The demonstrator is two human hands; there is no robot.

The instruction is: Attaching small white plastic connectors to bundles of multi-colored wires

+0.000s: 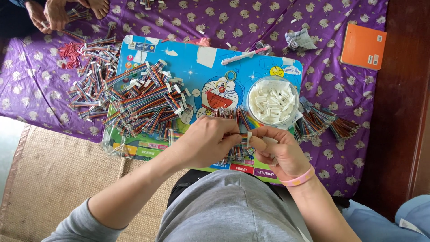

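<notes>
My left hand (207, 142) and my right hand (278, 151) meet over the near edge of a blue cartoon-printed board (197, 67). Together they pinch a short multicoloured ribbon cable (244, 136) with a small white connector (249, 134) at its end. The right wrist wears a pink band (298, 180). Just beyond the fingers lies a loose row of similar cables (233, 115). A round clear tub of white connectors (273, 101) stands on the board, right of centre.
A big heap of finished ribbon cables (145, 102) covers the board's left and spills onto the purple patterned cloth (36, 80). More cable bundles (322, 124) lie right of the tub. An orange notebook (363, 46) lies far right. Another person's hands (49, 14) work at top left.
</notes>
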